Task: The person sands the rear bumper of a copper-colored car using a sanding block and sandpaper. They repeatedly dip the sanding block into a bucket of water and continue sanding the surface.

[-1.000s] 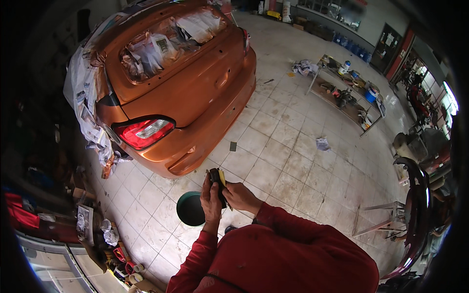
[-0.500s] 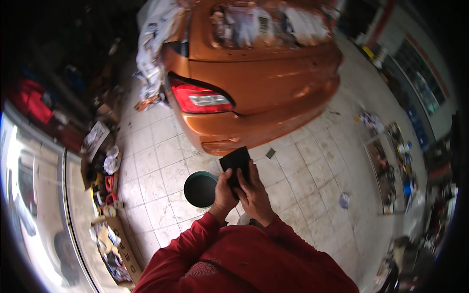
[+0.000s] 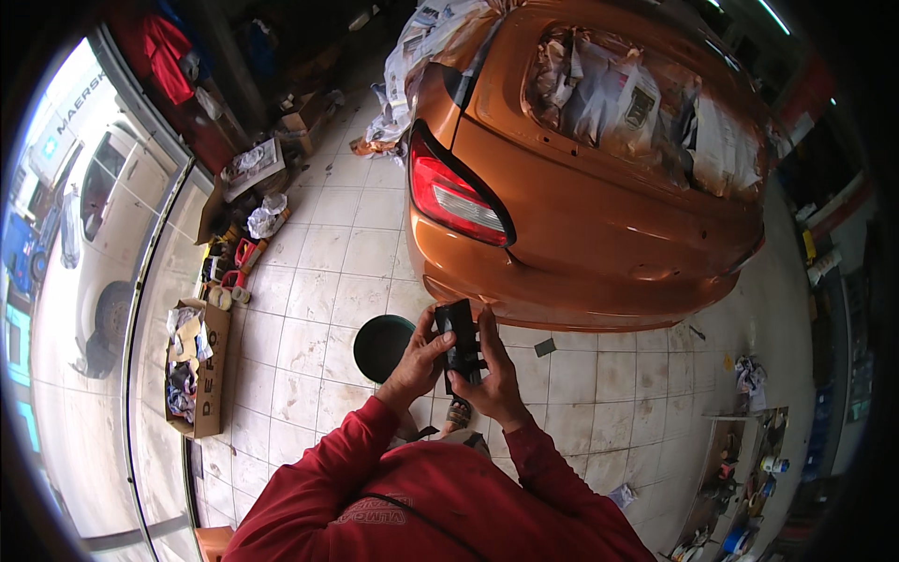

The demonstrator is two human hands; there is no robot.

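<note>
Both of my hands are in front of me at chest level, holding a black rectangular sheet (image 3: 457, 328) that looks like wet sandpaper. My left hand (image 3: 417, 363) closes on its left side, with the thumb lying across its face. Along the right and lower edges my right hand (image 3: 494, 377) grips it, thumb at the bottom. What lies behind the sheet is hidden. Beyond my hands is the orange car (image 3: 590, 253), its rear toward me, with a red and clear tail light (image 3: 459, 197). A dark green bucket (image 3: 382, 348) stands on the floor left of my hands.
Paper and plastic masking (image 3: 637, 103) covers the rear window. A small dark square (image 3: 545, 347) lies on the tiles (image 3: 304, 375). At left, a cardboard box (image 3: 213, 375) of scraps stands by the glass door (image 3: 140, 309). A rack of cans (image 3: 740, 468) is at lower right.
My view has turned, so the car now sits farther right. The black sheet is more upright, and my right hand has moved to its right and lower edges.
</note>
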